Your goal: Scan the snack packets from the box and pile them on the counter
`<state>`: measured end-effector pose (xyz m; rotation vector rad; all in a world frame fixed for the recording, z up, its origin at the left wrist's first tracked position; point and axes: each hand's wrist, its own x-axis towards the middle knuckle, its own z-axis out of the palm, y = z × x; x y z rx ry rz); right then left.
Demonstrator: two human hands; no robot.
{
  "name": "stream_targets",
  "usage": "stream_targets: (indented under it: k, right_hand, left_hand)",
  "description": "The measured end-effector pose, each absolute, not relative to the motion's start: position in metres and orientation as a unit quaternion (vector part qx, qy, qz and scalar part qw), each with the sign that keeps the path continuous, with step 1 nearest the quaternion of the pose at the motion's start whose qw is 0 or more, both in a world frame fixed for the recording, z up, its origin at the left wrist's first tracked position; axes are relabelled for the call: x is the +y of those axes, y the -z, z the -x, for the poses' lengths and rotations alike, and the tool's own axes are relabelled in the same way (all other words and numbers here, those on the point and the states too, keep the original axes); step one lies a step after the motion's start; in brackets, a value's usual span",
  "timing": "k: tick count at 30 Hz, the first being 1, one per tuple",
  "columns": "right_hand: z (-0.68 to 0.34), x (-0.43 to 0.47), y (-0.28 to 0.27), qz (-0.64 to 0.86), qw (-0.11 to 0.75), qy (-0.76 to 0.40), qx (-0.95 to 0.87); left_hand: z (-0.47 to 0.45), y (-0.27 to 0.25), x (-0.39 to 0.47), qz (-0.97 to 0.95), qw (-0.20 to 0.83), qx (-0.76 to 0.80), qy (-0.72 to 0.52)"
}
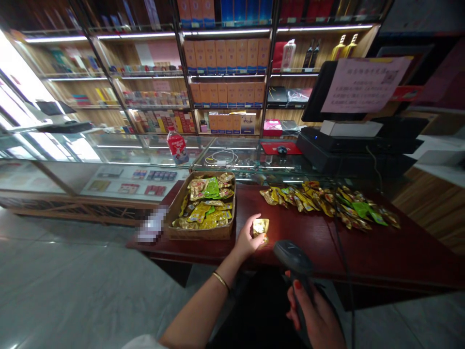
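Between the thumb and fingers of my left hand (247, 241) is a small gold snack packet (261, 226), brightly lit just above the dark red table (250, 198). My right hand (314, 310) is wrapped round the handle of a black barcode scanner (293, 256), whose head points toward the packet. Left of my left hand stands a cardboard box (198, 233) filled with gold, yellow and green packets. A long row of similar loose packets (308, 198) lies along the far side of the table, to the right.
A glass counter (138, 145) runs behind the table, with a red-labelled bottle (177, 145) on it. At the right stand a monitor (319, 92) with a paper notice and a black cash drawer (327, 152). The scanner's cable (343, 252) crosses the table.
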<state>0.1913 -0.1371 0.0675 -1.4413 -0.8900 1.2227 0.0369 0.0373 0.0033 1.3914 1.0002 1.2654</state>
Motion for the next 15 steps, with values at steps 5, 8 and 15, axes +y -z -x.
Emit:
stream_targets:
  k: [5,8,15]
  right_hand:
    - [-0.193,-0.135,-0.066,0.597,0.497,-0.501,-0.381]
    - [-0.198,-0.131,-0.063,0.59,0.474,-0.509,-0.41]
    - [-0.201,-0.134,-0.058,0.618,0.496,-0.479,-0.377]
  left_hand:
    - [-0.035,-0.003,0.039,-0.563,0.501,0.405,-0.518]
    - [-0.034,-0.005,0.038,-0.555,0.516,0.409,-0.509]
    - [-0.035,0.008,0.04,-0.554,0.498,0.417,-0.52]
